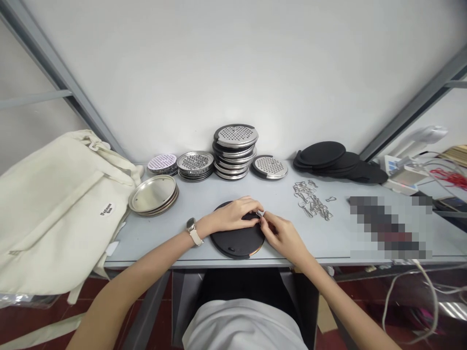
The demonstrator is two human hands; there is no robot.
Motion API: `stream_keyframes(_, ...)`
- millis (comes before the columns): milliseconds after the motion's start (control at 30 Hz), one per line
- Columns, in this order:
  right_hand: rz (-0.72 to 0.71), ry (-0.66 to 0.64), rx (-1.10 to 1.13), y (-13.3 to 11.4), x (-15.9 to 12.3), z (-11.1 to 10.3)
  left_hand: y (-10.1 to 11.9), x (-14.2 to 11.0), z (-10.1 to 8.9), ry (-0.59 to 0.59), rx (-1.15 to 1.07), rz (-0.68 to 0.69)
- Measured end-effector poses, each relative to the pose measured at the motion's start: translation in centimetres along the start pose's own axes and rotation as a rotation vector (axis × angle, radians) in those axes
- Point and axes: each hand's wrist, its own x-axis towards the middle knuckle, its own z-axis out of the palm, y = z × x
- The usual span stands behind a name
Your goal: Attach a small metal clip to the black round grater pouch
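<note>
pinching a metal clip (259, 214), left hand (238, 214) and right hand (284, 236) meet over black disc (237, 239)

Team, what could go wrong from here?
Three risks, as I read it:
1. The small metal piece could slip: it is tiny, and the right hand pinches it with fingertips only.
2. The black disc lies close to the front edge of the table, so a pull toward the person might slide it off.
3. The tallest stack of perforated discs looks unevenly piled; a bump might topple it.
</note>
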Motion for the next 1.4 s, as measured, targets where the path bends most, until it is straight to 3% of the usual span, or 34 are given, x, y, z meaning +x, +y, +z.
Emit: stream_keyframes(1400,0.030,-0.035,-0.004,-0.31,0.38,-0.16,-0.12,0.03,0.03,0.021,0.065,-0.027)
